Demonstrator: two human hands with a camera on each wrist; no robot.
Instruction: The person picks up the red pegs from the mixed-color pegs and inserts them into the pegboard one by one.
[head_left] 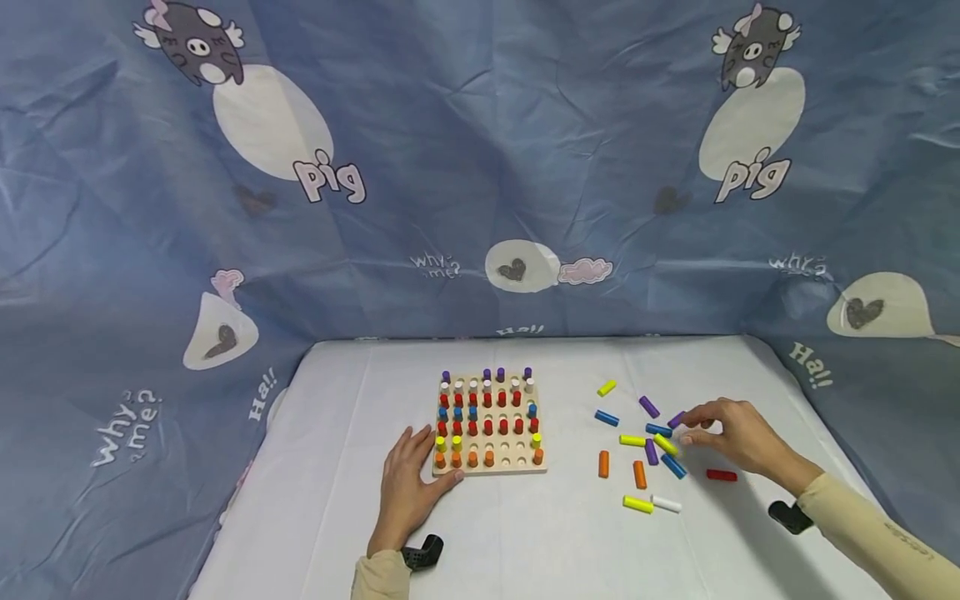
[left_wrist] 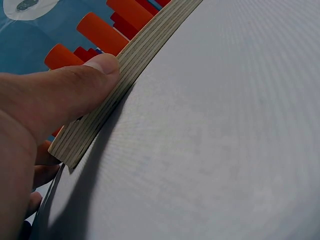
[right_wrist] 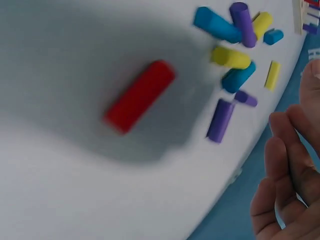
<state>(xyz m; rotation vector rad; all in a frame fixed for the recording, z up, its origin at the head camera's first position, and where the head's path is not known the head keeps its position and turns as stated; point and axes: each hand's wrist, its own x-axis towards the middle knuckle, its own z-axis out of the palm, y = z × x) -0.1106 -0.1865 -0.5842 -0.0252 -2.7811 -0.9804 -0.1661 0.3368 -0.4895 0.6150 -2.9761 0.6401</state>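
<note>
A wooden pegboard (head_left: 491,469) filled with rows of coloured pegs lies on the table. My left hand (head_left: 408,479) holds its near-left corner, thumb along the front edge and fingers at the left side; the left wrist view shows the thumb against the layered wood (left_wrist: 100,115) beside orange pegs (left_wrist: 102,32). Out to the right, my right hand (head_left: 731,433) hovers over the loose pegs, closest to a purple peg (head_left: 677,419). In the right wrist view its thumb and fingers (right_wrist: 287,165) stand apart with nothing seen between them. A red peg (right_wrist: 140,97) lies beneath this hand.
Several loose pegs are scattered right of the board, among them an orange peg (head_left: 603,464), a yellow peg (head_left: 637,504), a white peg (head_left: 666,503) and a blue peg (head_left: 607,418). A blue printed cloth (head_left: 450,208) hangs behind the white table (head_left: 555,550).
</note>
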